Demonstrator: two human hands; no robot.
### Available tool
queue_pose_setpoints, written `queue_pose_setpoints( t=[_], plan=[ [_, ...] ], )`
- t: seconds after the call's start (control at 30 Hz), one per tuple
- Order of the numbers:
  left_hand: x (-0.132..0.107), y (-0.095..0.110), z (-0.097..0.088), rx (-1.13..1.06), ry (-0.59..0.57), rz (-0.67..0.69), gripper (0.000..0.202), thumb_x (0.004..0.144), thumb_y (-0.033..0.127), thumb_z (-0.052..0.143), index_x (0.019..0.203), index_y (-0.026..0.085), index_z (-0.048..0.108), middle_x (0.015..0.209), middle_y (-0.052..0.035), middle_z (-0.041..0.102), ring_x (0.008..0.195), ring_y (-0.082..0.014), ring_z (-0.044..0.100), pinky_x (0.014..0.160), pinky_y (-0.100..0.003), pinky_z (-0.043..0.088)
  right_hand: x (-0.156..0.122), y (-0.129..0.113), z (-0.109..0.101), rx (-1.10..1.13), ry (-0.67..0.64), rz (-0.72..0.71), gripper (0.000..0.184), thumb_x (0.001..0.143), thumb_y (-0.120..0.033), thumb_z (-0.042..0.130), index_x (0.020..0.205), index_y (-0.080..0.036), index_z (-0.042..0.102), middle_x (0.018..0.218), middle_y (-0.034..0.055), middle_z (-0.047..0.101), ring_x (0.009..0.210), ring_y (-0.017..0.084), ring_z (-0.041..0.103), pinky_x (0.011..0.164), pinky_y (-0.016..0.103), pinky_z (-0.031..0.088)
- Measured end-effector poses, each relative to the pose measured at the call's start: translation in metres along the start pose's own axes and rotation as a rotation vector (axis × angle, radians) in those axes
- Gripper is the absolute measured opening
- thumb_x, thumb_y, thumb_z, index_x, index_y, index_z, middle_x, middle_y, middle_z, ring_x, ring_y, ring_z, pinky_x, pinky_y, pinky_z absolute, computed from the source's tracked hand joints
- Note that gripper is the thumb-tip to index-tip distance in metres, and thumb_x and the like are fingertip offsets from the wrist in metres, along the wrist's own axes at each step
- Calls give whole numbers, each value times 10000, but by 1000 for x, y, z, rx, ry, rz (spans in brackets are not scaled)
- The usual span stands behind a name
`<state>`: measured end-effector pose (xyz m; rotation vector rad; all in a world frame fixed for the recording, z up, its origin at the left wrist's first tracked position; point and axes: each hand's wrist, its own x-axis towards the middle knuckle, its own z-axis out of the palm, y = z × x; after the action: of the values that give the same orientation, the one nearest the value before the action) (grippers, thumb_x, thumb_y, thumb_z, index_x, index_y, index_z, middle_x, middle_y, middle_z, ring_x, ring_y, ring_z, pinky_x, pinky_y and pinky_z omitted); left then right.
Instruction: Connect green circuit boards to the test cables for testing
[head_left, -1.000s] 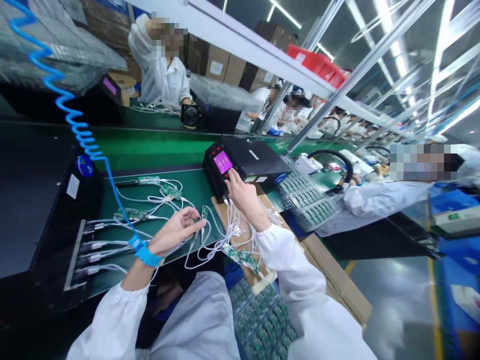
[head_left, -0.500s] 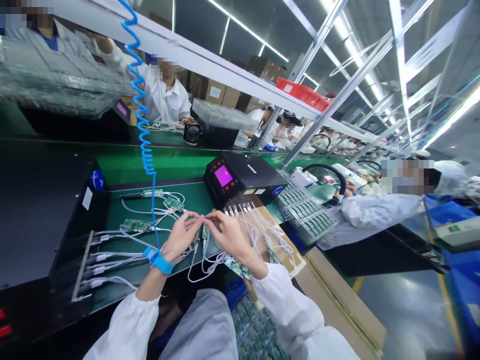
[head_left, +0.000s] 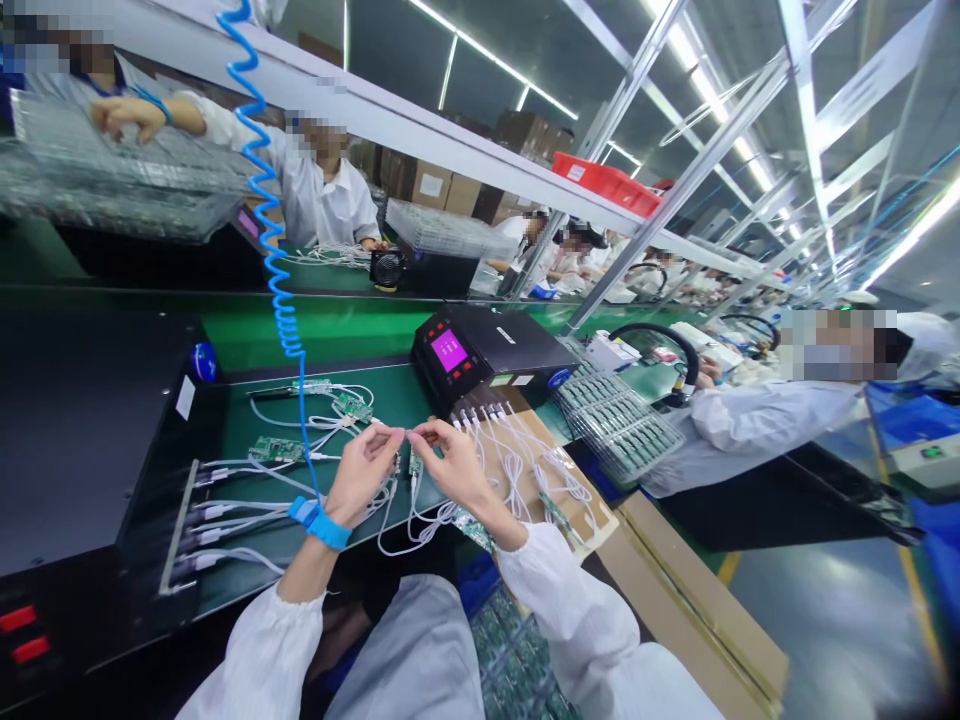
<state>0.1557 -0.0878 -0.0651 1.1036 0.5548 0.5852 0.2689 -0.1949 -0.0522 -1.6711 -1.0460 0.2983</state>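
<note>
From the head camera, the left hand (head_left: 367, 465) and right hand (head_left: 454, 465) meet over the front edge of the green tabletop (head_left: 394, 385), thumbs and forefingers drawn into close pinches, fingertip to fingertip. Whatever they grip between them is too small to make out. Just under the fingertips is a small board (head_left: 415, 462) with a white cable; whether the fingers touch it I cannot tell.

A blue strap (head_left: 321, 522) circles the left wrist, tied to a coiled cord (head_left: 262, 190) that hangs from above. Farther left on the tabletop lie three green boards (head_left: 276, 450) among white cables, and more cables run into a metal bracket (head_left: 178, 530) beside a large black case (head_left: 67, 420). Past the right hand sits a black box with a lit purple screen (head_left: 450, 350); plugs lead from its front across a brown sheet (head_left: 538, 478), where the cables lie in loops. A clear tray (head_left: 619, 415) of boards leans near its right end.

Below the tabletop are a carton (head_left: 705, 600) and a grey floor (head_left: 810, 600) with yellow lines. A white shelf (head_left: 450, 110) slants across the view, carrying a red bin (head_left: 607, 182). Behind it the room runs back — stacked boxes (head_left: 465, 200), strip lights (head_left: 694, 80), co-workers in white, one close by with a white sleeve (head_left: 772, 425).
</note>
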Motion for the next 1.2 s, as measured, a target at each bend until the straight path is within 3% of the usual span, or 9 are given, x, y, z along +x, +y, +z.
queue_pose_setpoints(
  t=[0.33,0.43,0.53,0.6,0.67,0.8,0.97,1.07,1.2],
  plan=[
    [10,-9,-2,50,-49,26,713,567,784,864,790,179,562,573,72,494,497,-58,378,472,-189,279,3,8,1,30,-23,24,268,956,-411,644,946,-169,758,910,53,760,845,173,685,847,303,541],
    [15,-13,-5,88,-71,23,673,646,776,821,859,179,593,598,57,531,504,-76,423,489,-204,324,11,15,-1,-20,-29,2,263,953,-407,648,952,-173,766,918,56,772,843,176,693,833,302,544],
    [21,-17,-11,249,-49,116,624,731,670,802,1060,153,684,934,-83,732,672,-139,615,626,-273,486,23,26,-2,-79,-43,19,243,945,-389,661,955,-172,772,915,56,789,823,179,711,804,299,549],
    [24,-21,-15,384,2,173,635,765,591,782,1207,147,679,1193,-162,732,798,-182,682,747,-337,541,32,35,-2,-127,-73,55,213,952,-350,663,964,-169,776,915,56,799,828,183,729,788,289,550],
    [24,-24,-17,480,31,186,635,798,557,740,1275,144,658,1287,-186,703,835,-199,698,799,-373,553,38,44,-1,-203,-109,80,186,969,-298,657,1001,-166,784,946,65,810,870,191,750,800,284,551],
    [15,-21,-19,496,-7,148,600,835,587,687,1246,150,667,1247,-167,707,808,-196,699,730,-347,559,39,55,-6,-413,-210,66,226,1019,-224,597,1141,-170,780,1103,91,812,1007,208,761,915,305,554],
    [0,-6,-19,459,-179,-23,614,849,593,684,1248,128,652,983,-110,731,677,-167,654,603,-294,529,25,45,-26,-678,-237,22,373,1066,-213,510,1403,-135,651,1310,136,747,1190,231,717,1034,322,531],
    [-5,-3,-19,496,-266,-80,619,855,581,680,1255,110,648,864,-71,702,621,-148,613,596,-291,531,24,30,-40,-921,-227,63,490,1112,-264,411,1585,-150,472,1343,160,725,1161,257,730,995,342,542],
    [-8,-5,-21,484,-258,-93,597,849,572,698,1245,127,657,934,-76,701,627,-131,601,574,-276,526,35,18,-53,-1180,-219,172,554,1138,-350,344,1672,-206,325,1241,154,760,1054,270,756,890,332,550]
  ],
)
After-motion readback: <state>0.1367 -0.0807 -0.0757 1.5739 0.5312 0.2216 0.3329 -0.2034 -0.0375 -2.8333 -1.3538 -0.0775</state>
